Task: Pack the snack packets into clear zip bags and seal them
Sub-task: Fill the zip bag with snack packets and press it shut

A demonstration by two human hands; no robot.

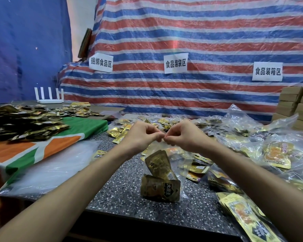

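Now, the top edge of a clear zip bag (175, 159) is pinched between both hands at the centre of the view. The left hand (143, 135) is curled, with thumb and fingertips pressed on the bag's rim. The right hand (184, 137) is curled the same way, and the fingertips of the 2 hands are met, touching, at the middle of the rim. The bag is hung below them over the speckled table (122, 193); whether its bottom rests on the table cannot be told. 2 gold snack packets (160, 188) are seen inside, 1 lying low and crosswise, the other tilted upright above it. Loose packets (24, 123) are heaped to the left on a green and orange cloth (42, 147). Filled bags (276, 154) are piled on the right, near stacked cardboard boxes (297, 105). A white router (49, 97) is stood at the far left, and 3 paper labels (175, 63) are fixed to the striped tarp (199, 32) behind.
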